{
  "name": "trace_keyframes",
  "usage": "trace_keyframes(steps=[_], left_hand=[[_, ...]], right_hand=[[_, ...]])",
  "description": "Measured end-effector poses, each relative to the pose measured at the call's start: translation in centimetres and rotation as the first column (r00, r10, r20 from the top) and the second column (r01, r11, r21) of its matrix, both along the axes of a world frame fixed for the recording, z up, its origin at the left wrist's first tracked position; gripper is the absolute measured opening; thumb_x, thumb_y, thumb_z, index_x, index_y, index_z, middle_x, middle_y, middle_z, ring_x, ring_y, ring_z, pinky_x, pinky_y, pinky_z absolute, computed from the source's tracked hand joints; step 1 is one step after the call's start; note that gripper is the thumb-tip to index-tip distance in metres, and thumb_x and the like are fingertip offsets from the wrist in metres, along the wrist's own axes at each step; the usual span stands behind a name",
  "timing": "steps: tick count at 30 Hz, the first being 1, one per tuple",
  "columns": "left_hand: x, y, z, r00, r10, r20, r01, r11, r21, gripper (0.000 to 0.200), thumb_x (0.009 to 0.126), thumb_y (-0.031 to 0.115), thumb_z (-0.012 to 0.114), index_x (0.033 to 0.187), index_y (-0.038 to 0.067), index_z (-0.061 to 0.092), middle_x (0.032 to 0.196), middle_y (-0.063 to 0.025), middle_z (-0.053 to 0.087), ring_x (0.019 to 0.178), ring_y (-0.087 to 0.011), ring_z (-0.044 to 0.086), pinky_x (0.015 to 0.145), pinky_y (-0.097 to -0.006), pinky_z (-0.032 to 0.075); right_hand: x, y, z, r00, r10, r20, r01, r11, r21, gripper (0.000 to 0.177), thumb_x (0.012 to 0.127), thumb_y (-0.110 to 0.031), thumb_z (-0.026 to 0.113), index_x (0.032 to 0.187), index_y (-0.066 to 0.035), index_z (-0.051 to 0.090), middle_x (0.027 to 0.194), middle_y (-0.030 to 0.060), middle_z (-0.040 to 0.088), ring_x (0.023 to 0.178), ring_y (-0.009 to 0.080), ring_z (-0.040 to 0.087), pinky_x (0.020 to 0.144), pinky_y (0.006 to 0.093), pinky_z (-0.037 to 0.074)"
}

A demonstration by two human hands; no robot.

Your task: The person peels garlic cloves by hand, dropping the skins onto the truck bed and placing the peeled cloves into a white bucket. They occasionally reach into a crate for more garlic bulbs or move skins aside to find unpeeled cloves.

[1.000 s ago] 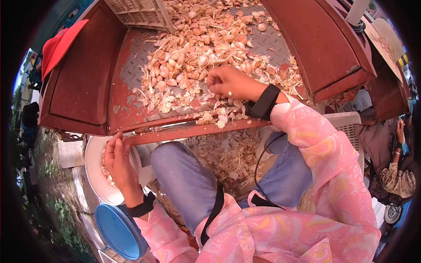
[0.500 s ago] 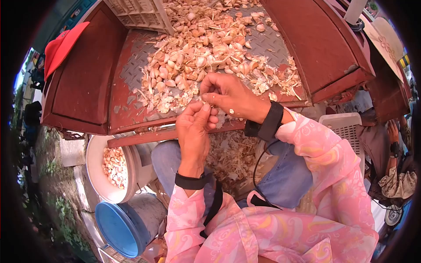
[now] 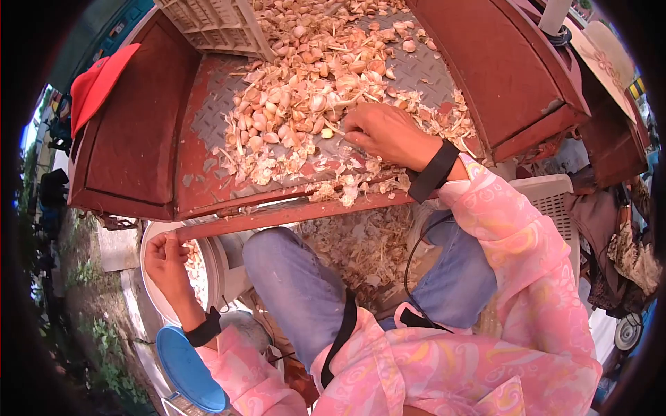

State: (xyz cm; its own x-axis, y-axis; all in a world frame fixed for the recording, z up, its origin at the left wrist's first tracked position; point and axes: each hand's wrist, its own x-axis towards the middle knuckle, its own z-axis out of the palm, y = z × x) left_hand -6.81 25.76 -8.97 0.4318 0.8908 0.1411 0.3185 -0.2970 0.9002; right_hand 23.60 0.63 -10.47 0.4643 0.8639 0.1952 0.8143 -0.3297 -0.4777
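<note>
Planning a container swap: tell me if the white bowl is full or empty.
Partly filled. The white bowl holds cloves beside the left hand, with bare white wall showing around them.

A bare strip of the red chequered metal floor (image 3: 201, 128) lies open left of the loose heap of garlic cloves (image 3: 305, 97), hemmed by the red metal side wall (image 3: 132, 118) and the white slatted plastic crate (image 3: 208, 24), while a blue-trousered knee (image 3: 291, 277) flanks the white round bowl (image 3: 149, 288)

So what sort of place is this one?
Probably an outdoor, makeshift garlic-peeling spot, perhaps at the back of a truck. A heap of garlic cloves lies on a red metal tread-plate deck, a white bowl sits below it, and bare ground with weeds shows at left.
</note>
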Motion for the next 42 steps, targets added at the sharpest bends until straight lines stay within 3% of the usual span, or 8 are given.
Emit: trace_keyframes(steps=[3, 11, 14, 22, 26, 28, 36, 42], left_hand=[[-6.6, 8.0, -5.3, 0.859, 0.217, -0.463, -0.047, 0.935, 0.351, 0.065, 0.075, 0.021, 0.065, 0.124, -0.01, 0.036, 0.11, -0.0255, 0.051, 0.097, -0.0307, 0.054, 0.079, -0.0374, 0.044], [9.5, -7.5, 1.4, 0.856, -0.473, -0.208, 0.492, 0.869, 0.048, 0.03, 0.079, 0.01, 0.058, 0.106, -0.003, 0.055, 0.088, -0.0133, 0.061, 0.074, -0.0183, 0.057, 0.067, -0.0291, 0.046], [15.5, -10.1, -1.1, 0.783, -0.514, -0.35, 0.619, 0.697, 0.362, 0.025, 0.073, 0.007, 0.059, 0.098, 0.001, 0.056, 0.086, -0.0232, 0.056, 0.077, -0.0394, 0.056, 0.067, -0.0436, 0.045], [18.0, -11.0, -4.2, 0.749, -0.444, -0.493, 0.659, 0.583, 0.475, 0.012, 0.076, 0.004, 0.056, 0.087, 0.0, 0.053, 0.074, -0.0158, 0.056, 0.069, -0.0341, 0.056, 0.058, -0.0395, 0.045], [16.3, -11.7, -3.3, 0.831, -0.54, 0.131, 0.541, 0.734, -0.411, 0.014, 0.085, 0.009, 0.053, 0.094, -0.001, 0.053, 0.076, -0.0053, 0.059, 0.065, -0.0134, 0.059, 0.054, -0.0258, 0.049], [16.2, -12.2, -3.4, 0.77, -0.246, 0.588, 0.637, 0.307, -0.707, 0.015, 0.09, 0.009, 0.043, 0.098, 0.0, 0.052, 0.082, -0.0045, 0.059, 0.068, -0.0121, 0.059, 0.059, -0.0238, 0.051], [9.6, -9.4, -4.8, 0.647, 0.087, 0.758, 0.762, -0.025, -0.647, 0.026, 0.093, 0.021, 0.041, 0.096, -0.001, 0.054, 0.09, -0.0104, 0.058, 0.077, -0.0175, 0.057, 0.062, -0.0244, 0.051], [-8.9, -7.5, 1.2, 0.601, 0.312, 0.736, 0.568, 0.48, -0.668, 0.02, 0.094, 0.014, 0.039, 0.1, -0.002, 0.049, 0.074, -0.0041, 0.04, 0.056, -0.0093, 0.035, 0.041, -0.0171, 0.031]], right_hand=[[0.1, 2.1, -1.0, 0.995, 0.068, 0.067, -0.071, 0.997, 0.038, 0.011, 0.078, -0.011, 0.053, 0.082, -0.002, 0.056, 0.084, 0.0132, 0.055, 0.083, 0.0319, 0.055, 0.071, 0.0413, 0.043], [-0.1, 3.6, -2.1, 0.971, 0.114, 0.212, -0.114, 0.993, -0.015, 0.011, 0.071, -0.003, 0.052, 0.08, 0.0, 0.058, 0.088, 0.018, 0.057, 0.082, 0.0363, 0.058, 0.071, 0.0439, 0.045], [0.1, 2.5, -1.9, 0.974, 0.112, 0.196, -0.106, 0.994, -0.041, 0.013, 0.072, -0.006, 0.051, 0.083, -0.001, 0.055, 0.085, 0.0169, 0.055, 0.083, 0.0353, 0.055, 0.072, 0.0439, 0.043], [-0.7, -0.2, -0.1, 0.988, 0.135, -0.081, -0.134, 0.991, 0.009, 0.017, 0.072, -0.009, 0.053, 0.086, 0.0, 0.055, 0.079, 0.0163, 0.058, 0.075, 0.0328, 0.057, 0.067, 0.0381, 0.045], [-2.0, 0.6, 1.0, 0.954, 0.186, -0.233, -0.124, 0.959, 0.255, 0.017, 0.07, -0.013, 0.054, 0.082, 0.0, 0.057, 0.076, 0.0164, 0.059, 0.074, 0.0336, 0.058, 0.066, 0.0413, 0.045], [-2.9, 1.2, 0.9, 0.953, 0.263, -0.148, -0.208, 0.929, 0.306, 0.017, 0.071, -0.014, 0.056, 0.082, -0.001, 0.057, 0.076, 0.0154, 0.059, 0.074, 0.0328, 0.058, 0.066, 0.0406, 0.045], [-5.6, 2.1, 2.6, 0.783, 0.521, -0.341, -0.398, 0.84, 0.37, 0.017, 0.079, -0.017, 0.059, 0.084, -0.002, 0.06, 0.074, 0.0107, 0.058, 0.068, 0.023, 0.056, 0.061, 0.0318, 0.043], [-2.9, 2.4, -0.2, 0.794, 0.342, -0.502, -0.239, 0.936, 0.259, 0.013, 0.087, -0.012, 0.053, 0.085, 0.0, 0.058, 0.071, -0.0022, 0.054, 0.062, 0.0031, 0.048, 0.055, 0.019, 0.04]])
